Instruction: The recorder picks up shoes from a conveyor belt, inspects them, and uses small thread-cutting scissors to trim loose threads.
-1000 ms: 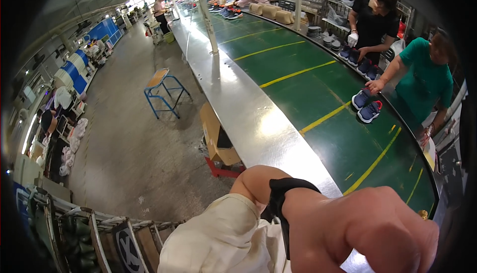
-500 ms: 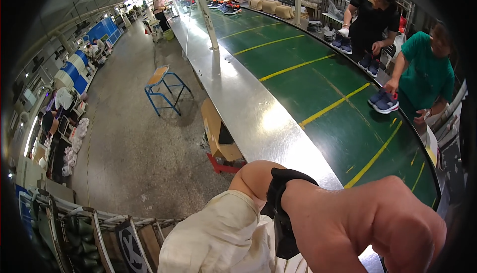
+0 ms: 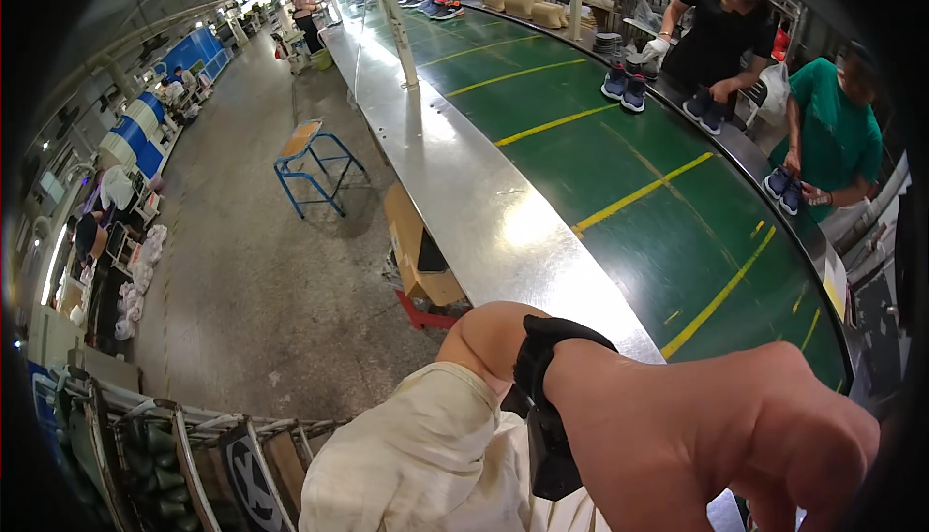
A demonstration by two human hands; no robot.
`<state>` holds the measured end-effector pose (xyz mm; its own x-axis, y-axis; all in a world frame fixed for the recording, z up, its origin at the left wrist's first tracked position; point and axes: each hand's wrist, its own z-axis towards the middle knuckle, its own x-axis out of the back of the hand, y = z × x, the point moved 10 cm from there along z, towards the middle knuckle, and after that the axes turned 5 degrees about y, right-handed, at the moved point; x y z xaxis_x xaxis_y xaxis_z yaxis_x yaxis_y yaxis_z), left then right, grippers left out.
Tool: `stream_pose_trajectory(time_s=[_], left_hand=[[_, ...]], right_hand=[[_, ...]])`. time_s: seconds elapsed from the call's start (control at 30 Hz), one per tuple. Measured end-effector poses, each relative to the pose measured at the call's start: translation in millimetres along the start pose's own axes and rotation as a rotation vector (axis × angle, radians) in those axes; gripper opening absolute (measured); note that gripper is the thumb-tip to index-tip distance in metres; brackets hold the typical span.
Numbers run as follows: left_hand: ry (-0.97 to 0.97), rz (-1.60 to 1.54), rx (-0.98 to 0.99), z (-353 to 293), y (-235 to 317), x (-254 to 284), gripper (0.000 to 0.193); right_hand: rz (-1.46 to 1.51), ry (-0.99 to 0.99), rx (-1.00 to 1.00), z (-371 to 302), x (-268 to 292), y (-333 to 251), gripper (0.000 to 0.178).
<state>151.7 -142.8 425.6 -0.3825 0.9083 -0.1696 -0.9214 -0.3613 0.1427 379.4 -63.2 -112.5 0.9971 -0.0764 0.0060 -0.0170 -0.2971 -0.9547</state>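
Observation:
My left hand [image 3: 726,426] reaches across the lower right, past a black band [image 3: 547,406] on the wrist and a cream sleeve [image 3: 406,455]. Its fingers curl downward, closed; whatever lies in them is hidden under the hand and cut off by the lower edge. Beneath and beyond it run a shiny metal ledge [image 3: 503,232] and a green conveyor belt [image 3: 619,193] with yellow cross lines. My right hand does not show.
Across the belt, a person in green [image 3: 837,131] holds navy shoes [image 3: 782,190]. A person in black [image 3: 726,34] stands by another navy pair [image 3: 623,87]. At left are a blue-legged stool [image 3: 314,164], a cardboard box [image 3: 411,247] and a rack [image 3: 184,445].
The co-worker in green has drawn a shoe pair from the belt to its edge. Another pair now stands on the belt before the person in black. My left hand is nearly still.

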Motion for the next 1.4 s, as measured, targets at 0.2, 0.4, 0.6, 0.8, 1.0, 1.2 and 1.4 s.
stream_pose_trajectory(time_s=[0.2, 0.4, 0.6, 0.8, 1.0, 1.2, 1.4], left_hand=[[0.019, -0.03, 0.052, 1.5, -6.3, -2.0, 0.04], [0.051, -0.11, 0.092, 0.4, -12.4, 1.4, 0.038], [0.022, -0.292, 0.149, -2.7, -30.3, -23.9, 0.036], [-0.027, -0.453, 0.23, -0.3, -67.5, -45.8, 0.034], [-0.02, -0.498, 0.315, -2.3, -93.3, -56.5, 0.032], [0.047, -0.384, 0.363, 1.9, -85.6, -39.8, 0.03], [0.098, -0.355, 0.392, -1.3, -89.2, -20.7, 0.028]], right_hand=[[-0.062, 0.019, 0.045, -0.2, 2.1, -2.0, 0.026], [-0.145, 0.088, 0.071, -12.6, 23.3, -3.7, 0.027], [0.324, 0.253, -0.098, -64.4, 15.1, -60.5, 0.021], [0.77, 0.345, -0.16, -95.2, 6.1, -81.6, 0.015], [0.803, 0.466, -0.19, -99.7, 24.2, -54.3, 0.016], [0.628, 0.381, -0.25, -76.4, 41.6, -7.6, 0.034], [0.715, 0.327, -0.168, -50.2, 59.9, 38.4, 0.029]])
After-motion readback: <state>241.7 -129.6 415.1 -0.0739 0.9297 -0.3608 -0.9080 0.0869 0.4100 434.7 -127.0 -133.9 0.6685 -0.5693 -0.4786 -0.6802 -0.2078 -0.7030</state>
